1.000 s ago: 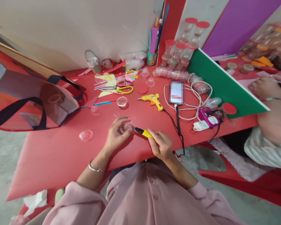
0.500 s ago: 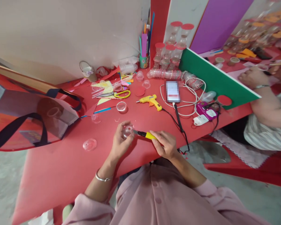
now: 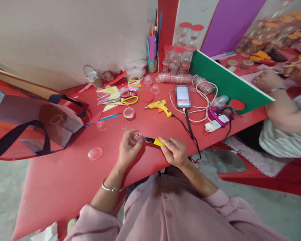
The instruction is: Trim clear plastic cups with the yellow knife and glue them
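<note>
My left hand point(image 3: 129, 147) is closed around a small clear plastic dome lid point(image 3: 134, 138), just above the red table point(image 3: 72, 187). My right hand point(image 3: 175, 150) grips the yellow handle of a utility knife point(image 3: 157, 141). The knife's blade points left and meets the lid's right side; whether it has gone into the plastic I cannot tell. Left of my hands lie two more clear lids point(image 3: 95, 153), one further back. Behind them stands a clear plastic cup point(image 3: 128, 113). A yellow glue gun point(image 3: 160, 107) lies beyond my right hand.
Scissors point(image 3: 129, 99) lie among paper scraps. A phone point(image 3: 183, 96), white cables and a purple power adapter point(image 3: 217, 115) sit to the right, before a green board point(image 3: 230, 83). A bag point(image 3: 35, 124) stands at left. Another person's hand point(image 3: 268, 80) is behind the board.
The lid in my left hand has tilted a little, with the knife blade still against it. The whole view has shifted slightly; the things on the table lie as before.
</note>
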{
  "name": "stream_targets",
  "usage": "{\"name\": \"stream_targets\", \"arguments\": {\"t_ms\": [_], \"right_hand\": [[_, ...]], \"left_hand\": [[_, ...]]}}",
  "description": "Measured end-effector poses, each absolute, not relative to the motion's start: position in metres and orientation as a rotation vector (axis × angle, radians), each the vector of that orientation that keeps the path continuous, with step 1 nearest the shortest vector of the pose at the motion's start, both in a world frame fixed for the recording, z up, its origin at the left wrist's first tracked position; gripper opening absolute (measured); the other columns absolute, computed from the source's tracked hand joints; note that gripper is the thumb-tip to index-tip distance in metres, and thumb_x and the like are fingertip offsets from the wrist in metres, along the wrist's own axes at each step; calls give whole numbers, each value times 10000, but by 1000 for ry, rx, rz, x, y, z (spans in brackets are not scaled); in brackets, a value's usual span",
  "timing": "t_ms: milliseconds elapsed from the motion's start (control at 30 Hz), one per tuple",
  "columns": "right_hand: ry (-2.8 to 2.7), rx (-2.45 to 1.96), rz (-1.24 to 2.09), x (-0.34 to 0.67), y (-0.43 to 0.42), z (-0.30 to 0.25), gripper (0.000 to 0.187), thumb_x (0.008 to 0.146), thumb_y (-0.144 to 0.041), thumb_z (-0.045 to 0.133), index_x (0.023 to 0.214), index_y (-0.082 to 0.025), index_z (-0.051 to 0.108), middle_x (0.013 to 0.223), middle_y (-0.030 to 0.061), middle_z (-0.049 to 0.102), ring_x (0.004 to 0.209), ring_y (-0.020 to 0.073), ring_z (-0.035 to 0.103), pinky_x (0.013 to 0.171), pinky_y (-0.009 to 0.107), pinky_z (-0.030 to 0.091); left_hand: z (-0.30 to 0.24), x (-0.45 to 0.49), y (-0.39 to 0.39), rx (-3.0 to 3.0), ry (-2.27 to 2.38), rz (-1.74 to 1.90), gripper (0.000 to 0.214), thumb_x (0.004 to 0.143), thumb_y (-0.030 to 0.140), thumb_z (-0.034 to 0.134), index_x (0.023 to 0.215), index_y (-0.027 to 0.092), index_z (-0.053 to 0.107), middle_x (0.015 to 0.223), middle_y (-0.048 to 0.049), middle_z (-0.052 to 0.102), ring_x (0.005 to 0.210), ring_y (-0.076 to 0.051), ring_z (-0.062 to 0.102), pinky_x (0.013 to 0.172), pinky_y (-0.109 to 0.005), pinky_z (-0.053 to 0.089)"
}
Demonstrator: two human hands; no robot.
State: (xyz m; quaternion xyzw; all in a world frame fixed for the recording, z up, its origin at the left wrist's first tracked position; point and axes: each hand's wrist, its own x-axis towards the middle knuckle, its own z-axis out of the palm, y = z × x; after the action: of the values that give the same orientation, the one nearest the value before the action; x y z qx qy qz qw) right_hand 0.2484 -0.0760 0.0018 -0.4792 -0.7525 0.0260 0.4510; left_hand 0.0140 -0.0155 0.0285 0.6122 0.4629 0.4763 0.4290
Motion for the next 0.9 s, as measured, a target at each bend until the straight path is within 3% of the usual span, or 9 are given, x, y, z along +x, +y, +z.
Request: {"name": "stream_targets", "arguments": {"t_ms": [100, 333, 533, 733, 900], "right_hand": [[-1862, -1169, 51, 249, -76, 1, 476, 982, -175, 641, 1455, -220, 668, 1063, 86, 807, 888, 213, 735, 806, 359, 585], [-1872, -1169, 41, 249, -76, 2, 482, 984, -189, 631, 1463, -240, 662, 1057, 72, 810, 877, 203, 738, 798, 351, 587], [-1870, -1180, 34, 249, -76, 1, 467, 988, -197, 626, 1451, -238, 669, 1051, 76, 810, 876, 202, 739, 800, 350, 589], [-1883, -1172, 17, 250, -77, -2, 466, 976, -183, 649, 1439, -225, 673, 1062, 81, 806, 892, 206, 739, 813, 354, 591], [-1889, -1181, -4, 250, -76, -4, 461, 987, -202, 641, 1446, -240, 670, 1046, 77, 804, 878, 197, 736, 798, 342, 589]], "left_hand": [[26, 13, -16, 1523, 1124, 1165, 368, 894, 263, 734, 1252, 242, 651, 1212, -67, 674, 864, -136, 661, 808, -280, 555], [33, 11, -23, 1480, 1159, 1051, 393, 916, 285, 714, 1286, 252, 586, 1102, -53, 698, 791, -140, 674, 672, -248, 525], [35, 8, -22, 1615, 1158, 1088, 516, 869, 406, 838, 1296, 255, 590, 1225, -91, 659, 982, -199, 696, 829, -320, 573], [25, 9, -19, 1737, 1220, 1113, 507, 915, 492, 790, 1313, 255, 584, 1255, -93, 619, 970, -186, 676, 780, -291, 561], [22, 10, -19, 1737, 1235, 1157, 492, 906, 453, 806, 1297, 252, 585, 1251, -85, 601, 948, -181, 678, 773, -296, 562]]}}
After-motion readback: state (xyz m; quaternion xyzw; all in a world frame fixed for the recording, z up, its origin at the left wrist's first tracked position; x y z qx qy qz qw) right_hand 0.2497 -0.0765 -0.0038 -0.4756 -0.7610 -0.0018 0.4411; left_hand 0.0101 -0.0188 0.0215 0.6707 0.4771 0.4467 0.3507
